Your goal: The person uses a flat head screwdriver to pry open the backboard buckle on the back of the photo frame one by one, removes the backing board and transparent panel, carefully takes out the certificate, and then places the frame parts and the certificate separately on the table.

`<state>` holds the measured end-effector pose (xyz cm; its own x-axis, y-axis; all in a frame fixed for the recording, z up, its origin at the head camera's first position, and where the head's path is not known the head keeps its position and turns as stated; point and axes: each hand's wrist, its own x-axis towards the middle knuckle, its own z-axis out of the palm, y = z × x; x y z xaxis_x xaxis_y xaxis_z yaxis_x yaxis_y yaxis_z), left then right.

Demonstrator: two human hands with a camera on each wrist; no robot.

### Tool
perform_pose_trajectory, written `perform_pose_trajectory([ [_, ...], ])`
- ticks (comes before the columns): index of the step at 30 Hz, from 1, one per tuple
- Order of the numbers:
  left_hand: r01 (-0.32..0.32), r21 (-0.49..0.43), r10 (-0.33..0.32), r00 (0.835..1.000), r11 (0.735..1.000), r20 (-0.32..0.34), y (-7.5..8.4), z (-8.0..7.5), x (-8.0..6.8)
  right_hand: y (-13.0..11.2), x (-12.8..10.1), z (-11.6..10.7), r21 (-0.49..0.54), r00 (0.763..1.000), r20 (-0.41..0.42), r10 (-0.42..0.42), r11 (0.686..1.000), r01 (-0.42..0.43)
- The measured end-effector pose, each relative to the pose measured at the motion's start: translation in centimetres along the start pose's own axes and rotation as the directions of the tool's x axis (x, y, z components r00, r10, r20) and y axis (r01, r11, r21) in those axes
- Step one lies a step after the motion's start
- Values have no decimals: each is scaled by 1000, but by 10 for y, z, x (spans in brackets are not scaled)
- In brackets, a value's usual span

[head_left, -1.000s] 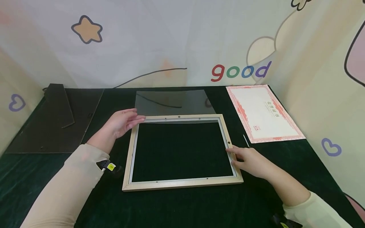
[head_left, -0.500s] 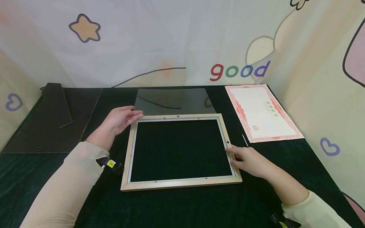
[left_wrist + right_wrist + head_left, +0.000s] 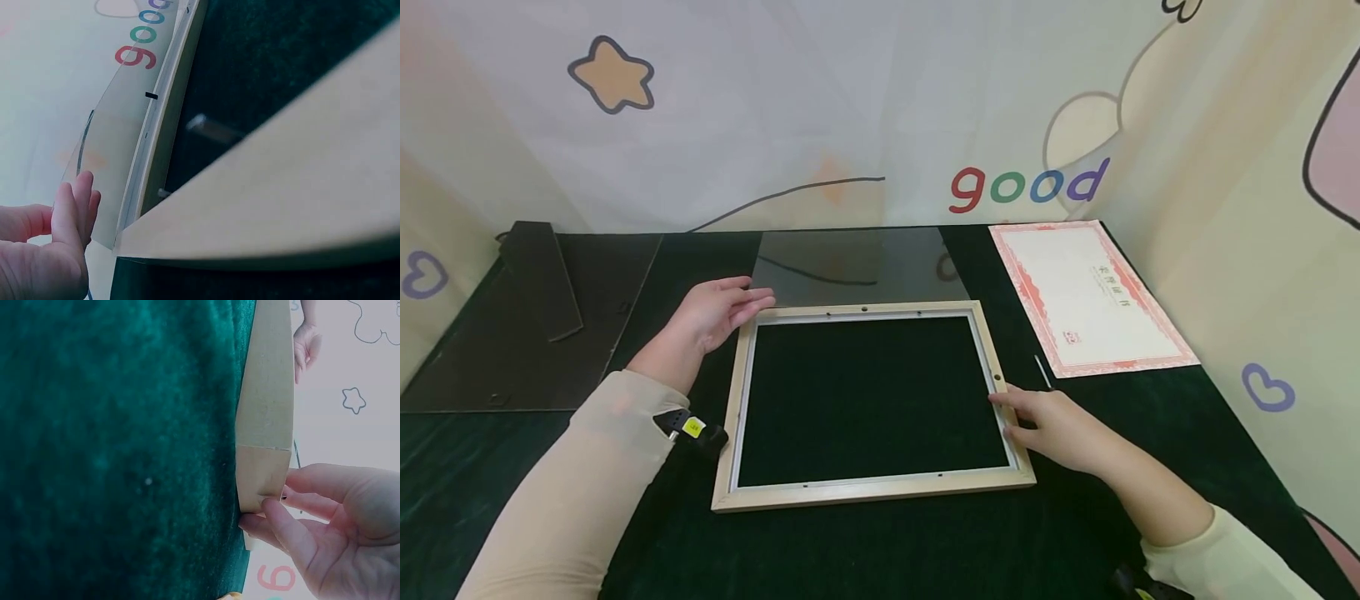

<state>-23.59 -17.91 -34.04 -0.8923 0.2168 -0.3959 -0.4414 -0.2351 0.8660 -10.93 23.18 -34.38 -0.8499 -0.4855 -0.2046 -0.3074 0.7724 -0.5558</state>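
A pale wooden picture frame lies on the dark green cloth in the head view. My right hand pinches its right side; in the right wrist view the fingers sit on the wood near a corner. Beyond the frame's far side is a clear sheet with reflections on it. At the frame's far left corner, my left hand holds the sheet's left edge, thumb behind and straightened fingers in front. In the left wrist view these fingers overlap the clear sheet; the exact contact is partly hidden.
On the left lies a dark backing board with a stand leg. A red-bordered certificate is at the far right, and a thin silver rod lies between it and my right hand. A printed curtain rises behind.
The sheet has shifted slightly away from me; its near edge no longer shows inside the frame's opening. My left hand has moved slightly left. The right hand keeps its grip.
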Motion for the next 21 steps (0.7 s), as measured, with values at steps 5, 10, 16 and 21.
perform_pose_trajectory([
  [5, 8, 2, -8, 1000, 1000, -11, 0, 1, 1, 0, -1, 1, 3, 1000, 6, 12, 1000, -12],
  [10, 27, -17, -27, 999, 999, -17, 0, 2, 2, -2, 0, 1, -4, 999, 12, 45, 999, -45],
  [16, 38, -6, -38, 999, 999, 3, 1, 0, 4, -2, 0, 0, -3, 1000, 1, 15, 1000, -15],
  [21, 43, -36, -42, 999, 998, 33, 2, 0, 5, -2, 0, 0, 7, 1000, 6, 18, 1000, -18],
])
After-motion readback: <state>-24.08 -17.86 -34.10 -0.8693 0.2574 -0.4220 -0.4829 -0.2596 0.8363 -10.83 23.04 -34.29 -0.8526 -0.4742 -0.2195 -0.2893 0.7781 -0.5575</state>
